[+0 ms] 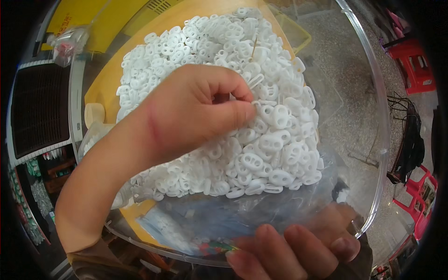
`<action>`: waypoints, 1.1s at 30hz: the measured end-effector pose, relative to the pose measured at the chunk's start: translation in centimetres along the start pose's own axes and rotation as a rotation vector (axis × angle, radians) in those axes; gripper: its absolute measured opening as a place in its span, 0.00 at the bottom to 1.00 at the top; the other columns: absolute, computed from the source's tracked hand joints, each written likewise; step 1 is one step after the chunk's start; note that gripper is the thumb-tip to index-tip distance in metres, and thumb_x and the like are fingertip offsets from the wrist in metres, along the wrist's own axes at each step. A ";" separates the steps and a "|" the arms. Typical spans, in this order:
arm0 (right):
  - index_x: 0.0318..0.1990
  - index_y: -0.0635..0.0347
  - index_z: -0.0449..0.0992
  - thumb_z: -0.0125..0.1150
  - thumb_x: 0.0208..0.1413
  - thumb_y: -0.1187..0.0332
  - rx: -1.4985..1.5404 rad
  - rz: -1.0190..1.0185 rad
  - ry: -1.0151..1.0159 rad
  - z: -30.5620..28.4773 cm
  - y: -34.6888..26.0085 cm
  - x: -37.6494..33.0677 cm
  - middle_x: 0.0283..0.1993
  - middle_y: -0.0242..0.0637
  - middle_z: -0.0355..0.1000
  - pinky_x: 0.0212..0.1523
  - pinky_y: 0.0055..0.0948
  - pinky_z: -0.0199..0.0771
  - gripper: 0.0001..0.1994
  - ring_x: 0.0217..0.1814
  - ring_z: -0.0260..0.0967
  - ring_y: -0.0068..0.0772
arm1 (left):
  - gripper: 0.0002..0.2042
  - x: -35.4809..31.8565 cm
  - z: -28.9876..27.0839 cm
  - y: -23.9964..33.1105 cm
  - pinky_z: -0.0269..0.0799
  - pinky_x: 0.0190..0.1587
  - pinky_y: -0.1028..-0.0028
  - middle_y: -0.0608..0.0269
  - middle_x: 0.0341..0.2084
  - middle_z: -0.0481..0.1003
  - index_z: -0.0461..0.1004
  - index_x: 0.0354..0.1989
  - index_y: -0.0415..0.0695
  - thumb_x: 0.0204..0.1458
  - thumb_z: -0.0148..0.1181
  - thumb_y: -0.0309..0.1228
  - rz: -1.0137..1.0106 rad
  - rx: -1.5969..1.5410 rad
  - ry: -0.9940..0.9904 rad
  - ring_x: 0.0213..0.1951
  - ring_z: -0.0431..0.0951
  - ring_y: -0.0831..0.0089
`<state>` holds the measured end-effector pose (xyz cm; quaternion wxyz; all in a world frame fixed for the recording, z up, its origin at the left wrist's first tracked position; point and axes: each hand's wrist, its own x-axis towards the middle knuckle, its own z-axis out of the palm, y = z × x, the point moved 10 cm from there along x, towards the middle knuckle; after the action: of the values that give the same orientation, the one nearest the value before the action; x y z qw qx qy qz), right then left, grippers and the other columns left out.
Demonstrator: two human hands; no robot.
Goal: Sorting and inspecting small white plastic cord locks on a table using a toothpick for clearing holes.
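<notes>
A broad heap of small white plastic oval pieces with two holes (pixel 252 161) lies in front of me. My left hand (pixel 200 109) reaches over it from the lower left. Its thumb and forefinger are pinched at the heap's right half; whatever is between the tips is too small to tell from the pieces behind. My right hand (pixel 291 254) is low at the near edge, palm side up with fingers curled. Close to its leftmost fingertip shows a small green and red patch (pixel 218 246). What that hand holds, if anything, is hidden.
Clear crumpled plastic film (pixel 242 217) lies along the heap's near side. A transparent curved rim (pixel 381 158) runs around the right. A thin yellowish stick (pixel 254 49) pokes up from the pieces. Red stools (pixel 413 65) stand on the floor; a dark grille (pixel 41 106) is at left.
</notes>
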<state>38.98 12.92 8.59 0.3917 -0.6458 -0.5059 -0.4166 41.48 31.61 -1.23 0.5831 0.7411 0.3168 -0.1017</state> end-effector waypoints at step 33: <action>0.29 0.29 0.67 0.41 0.49 0.48 0.025 -0.032 0.042 -0.2 0.2 -0.1 0.29 0.06 0.64 0.52 0.33 0.44 0.08 0.38 0.59 0.10 | 0.06 -1.8 3.3 3.8 0.67 0.29 0.79 0.61 0.24 0.74 0.74 0.32 0.40 0.44 0.58 0.23 0.291 0.399 -0.221 0.27 0.75 0.74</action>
<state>39.09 12.64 8.54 0.4037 -0.6238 -0.5129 -0.4300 43.06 27.45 1.70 0.4650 0.8635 0.1153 -0.1576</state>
